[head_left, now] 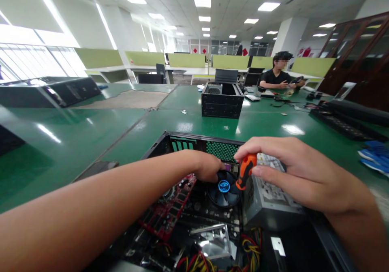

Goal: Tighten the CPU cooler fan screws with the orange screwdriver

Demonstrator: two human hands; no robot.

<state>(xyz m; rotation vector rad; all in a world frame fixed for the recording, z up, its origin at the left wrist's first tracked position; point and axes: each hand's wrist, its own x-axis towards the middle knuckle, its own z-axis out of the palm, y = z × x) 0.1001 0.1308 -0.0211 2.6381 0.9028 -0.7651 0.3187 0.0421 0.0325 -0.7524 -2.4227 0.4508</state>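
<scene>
An orange-and-black screwdriver is held by its handle between the thumb and fingers of my right hand. It tilts down over the right side of a round black cooling fan with a blue hub; the screwdriver's shaft and tip cannot be made out. My left hand reaches across to the fan's upper left edge, its fingers curled down and mostly hidden. Around both hands is an open black computer case. Inside it, a red circuit card lies left of the fan and a metal power supply stands right of it.
Coloured cables and a shiny metal bracket lie at the case's near side. Another case stands ahead on the green table. Keyboards and blue gloves lie to the right. A co-worker sits beyond.
</scene>
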